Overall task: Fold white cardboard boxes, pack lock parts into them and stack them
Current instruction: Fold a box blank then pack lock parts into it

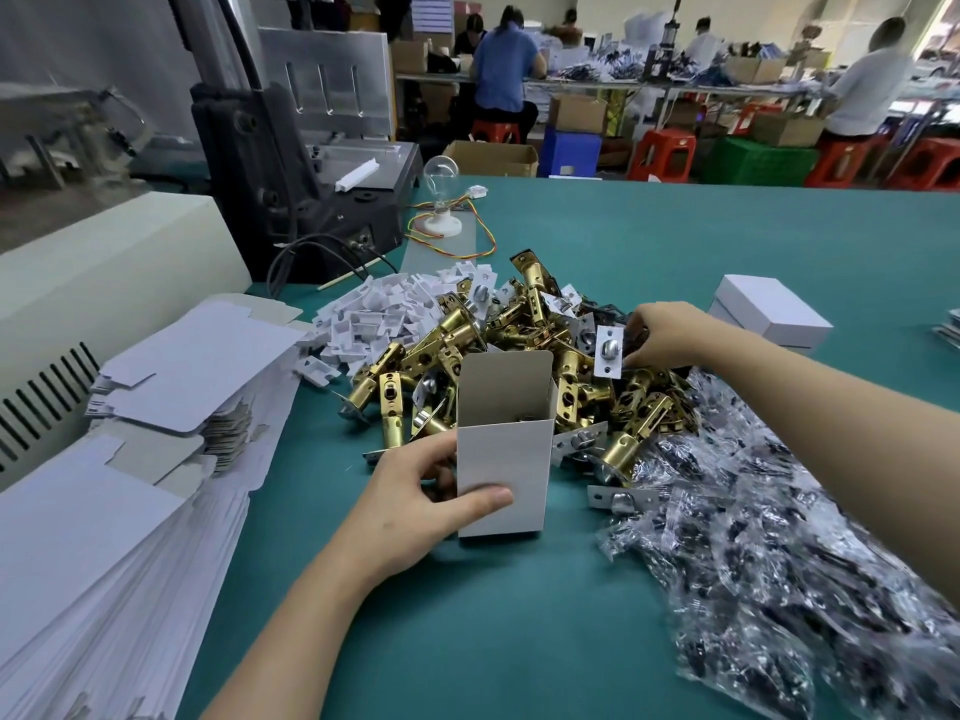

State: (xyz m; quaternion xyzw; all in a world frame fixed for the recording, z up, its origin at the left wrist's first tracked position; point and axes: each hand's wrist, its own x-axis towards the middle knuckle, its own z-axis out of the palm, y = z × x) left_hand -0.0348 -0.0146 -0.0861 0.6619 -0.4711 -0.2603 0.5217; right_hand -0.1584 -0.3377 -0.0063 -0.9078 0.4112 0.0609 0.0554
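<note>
Gripping the open box (503, 472) upright on the table (519, 641) with the left hand (415, 504), thumb across its front; pinching a latch (609, 351) from the brass heap (519, 335) with the right hand (662, 335). Looks early (two closed boxes (774, 311) stacked far right, flat blanks (197, 366) piled left).

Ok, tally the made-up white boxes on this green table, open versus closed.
Open box, held by the left hand: 1
Closed boxes, apparently stacked at the far right: 2
Total: 3
</note>
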